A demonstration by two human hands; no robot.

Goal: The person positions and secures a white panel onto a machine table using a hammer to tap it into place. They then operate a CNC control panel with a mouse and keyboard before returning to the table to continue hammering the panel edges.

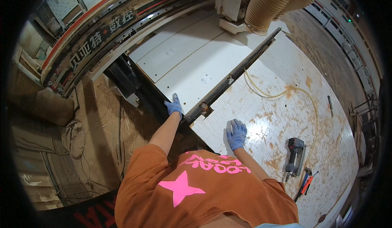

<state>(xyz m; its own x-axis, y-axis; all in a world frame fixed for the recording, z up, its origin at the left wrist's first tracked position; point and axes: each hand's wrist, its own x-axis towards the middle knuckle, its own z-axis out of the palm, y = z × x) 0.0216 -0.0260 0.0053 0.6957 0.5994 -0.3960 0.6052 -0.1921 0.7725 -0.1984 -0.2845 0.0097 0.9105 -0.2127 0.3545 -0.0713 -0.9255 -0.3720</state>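
Observation:
My left hand [174, 106], in a blue glove, rests on the near corner of a white board [192, 90] with drilled holes, its fingers stretched along the board's edge and the thumb apart. My right hand [236, 134], also in a blue glove, lies flat on the worn white table [269, 122], fingers extended and nothing in them. Between the two hands runs a dark metal rail [218, 93] with bolt-like fittings, separating the board from the table. The board is cut by long straight grooves.
A nail gun [295, 156] lies on the table at right, beside orange-handled hand tools [306, 184]. A thin yellow hose [281, 94] curves across the tabletop. Above the board stand a machine gantry [102, 32] and a ribbed dust hose [267, 7]. Debris covers the floor [96, 134] at left.

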